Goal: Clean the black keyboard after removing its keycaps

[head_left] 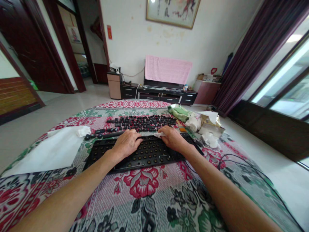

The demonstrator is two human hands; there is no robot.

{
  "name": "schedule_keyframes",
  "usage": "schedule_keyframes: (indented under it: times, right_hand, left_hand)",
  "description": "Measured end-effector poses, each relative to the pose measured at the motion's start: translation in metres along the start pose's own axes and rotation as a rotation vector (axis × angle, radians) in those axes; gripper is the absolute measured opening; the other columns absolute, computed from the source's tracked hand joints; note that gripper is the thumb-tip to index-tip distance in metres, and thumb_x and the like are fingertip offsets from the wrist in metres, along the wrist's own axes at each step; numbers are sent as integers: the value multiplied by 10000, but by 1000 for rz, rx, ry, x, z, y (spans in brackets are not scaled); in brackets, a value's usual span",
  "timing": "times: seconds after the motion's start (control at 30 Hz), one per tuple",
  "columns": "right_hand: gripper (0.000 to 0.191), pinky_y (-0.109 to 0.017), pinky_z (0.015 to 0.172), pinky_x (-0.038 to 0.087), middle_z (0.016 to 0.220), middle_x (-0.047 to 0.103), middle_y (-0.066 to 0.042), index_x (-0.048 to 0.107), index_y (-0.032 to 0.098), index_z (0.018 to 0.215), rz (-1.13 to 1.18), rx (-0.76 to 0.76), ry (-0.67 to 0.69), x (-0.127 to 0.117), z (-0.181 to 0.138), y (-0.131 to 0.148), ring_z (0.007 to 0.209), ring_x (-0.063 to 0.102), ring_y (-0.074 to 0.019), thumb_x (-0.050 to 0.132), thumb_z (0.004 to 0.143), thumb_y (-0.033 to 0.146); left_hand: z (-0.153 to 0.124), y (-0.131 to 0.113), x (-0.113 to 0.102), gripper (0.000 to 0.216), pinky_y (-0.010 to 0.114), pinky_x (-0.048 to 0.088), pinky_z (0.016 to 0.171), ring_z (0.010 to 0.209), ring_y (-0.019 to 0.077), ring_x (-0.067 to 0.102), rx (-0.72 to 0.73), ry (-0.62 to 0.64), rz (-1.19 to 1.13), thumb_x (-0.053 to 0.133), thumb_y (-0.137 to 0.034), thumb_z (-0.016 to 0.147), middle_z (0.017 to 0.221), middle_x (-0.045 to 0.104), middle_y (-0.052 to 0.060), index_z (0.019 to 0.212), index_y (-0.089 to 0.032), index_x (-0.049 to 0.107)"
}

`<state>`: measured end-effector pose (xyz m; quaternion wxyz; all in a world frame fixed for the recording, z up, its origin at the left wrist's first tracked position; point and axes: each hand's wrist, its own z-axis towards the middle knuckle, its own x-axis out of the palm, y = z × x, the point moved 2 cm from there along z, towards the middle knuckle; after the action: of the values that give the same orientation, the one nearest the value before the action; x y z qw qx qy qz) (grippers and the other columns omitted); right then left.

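Note:
A black keyboard (145,150) with its keycaps off lies on the flowered tablecloth in front of me, its bare key posts showing. My left hand (127,141) rests on its left half, fingers bent over the far edge and thumb on the key bed, gripping it. In the fingers of my right hand (172,138) is a small white tissue (158,134), pressed near the keyboard's far edge. Right behind the keyboard, many loose black keycaps (145,121) are spread out. A long dark strip-like piece (113,134) lies just beyond my left hand.
White paper (55,149) with a crumpled tissue (83,130) lies at the left. A tissue box (211,125), crumpled tissues (210,140), a green packet (181,112) and a brush (181,126) are at the right. A black cable (251,166) trails off the table's right side.

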<state>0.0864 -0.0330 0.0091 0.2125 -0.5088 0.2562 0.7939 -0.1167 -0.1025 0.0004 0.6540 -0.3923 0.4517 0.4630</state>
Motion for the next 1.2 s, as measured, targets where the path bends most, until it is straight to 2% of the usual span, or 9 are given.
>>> schedule_keyframes:
  times: [0.13,0.23,0.37,0.57,0.7,0.87,1.0,1.1,1.2]
  right_hand:
    - [208,-258,754,403,908,619,-76,587,143,965,23,38,-47,0,-2,-4,830,561,-172,495,783,100]
    - [203,-252,761,403,924,618,-67,579,147,984,85,-14,-79,5,1,3,838,558,-166,495,802,117]
    - [231,-245,768,397,912,597,-62,588,150,971,56,-73,-41,10,4,12,845,545,-161,465,793,71]
    - [229,-243,754,388,921,590,-70,597,147,961,-31,25,16,3,0,0,833,546,-162,466,788,74]
    - [228,-250,762,389,924,605,-74,592,142,970,-10,73,-6,1,-3,-5,837,549,-165,470,788,84]
    - [250,-247,790,394,944,601,-71,585,140,991,54,-16,-64,8,0,6,874,538,-162,470,783,64]
    - [284,-259,839,386,949,593,-72,598,145,978,21,-79,-7,8,2,12,909,532,-165,456,763,27]
    - [296,-273,840,387,943,582,-82,607,147,972,-49,-32,56,4,0,9,912,535,-173,445,757,22]
    - [291,-275,827,393,924,569,-85,601,142,970,-70,18,56,0,-2,6,903,532,-178,441,756,26]
  left_hand:
    - [0,0,1,286,319,427,792,843,195,560,-13,-9,3,443,-325,871,882,634,65,920,-193,691]
    - [0,-1,1,277,316,427,798,845,194,564,-6,-16,6,449,-320,869,881,633,65,929,-194,688]
    - [0,-2,-1,280,322,429,802,844,199,567,-3,-12,13,445,-315,871,875,632,71,932,-187,687]
    - [0,0,1,270,324,430,804,841,195,571,1,-18,-3,457,-317,865,862,637,66,920,-192,689]
    - [1,2,3,271,322,427,823,859,188,572,10,-23,-17,450,-323,869,886,642,55,919,-202,687]
    - [1,2,4,274,310,426,840,870,178,571,9,-19,13,444,-322,872,894,643,47,935,-206,684]
    - [1,2,4,281,317,424,847,872,183,572,14,-14,11,435,-324,876,899,643,48,944,-211,683]
    - [1,3,5,284,328,428,841,868,191,572,15,-14,-2,436,-323,875,904,642,56,946,-205,684]
    - [1,3,5,280,330,426,843,874,193,571,11,-19,-6,441,-325,872,902,641,58,942,-202,683]
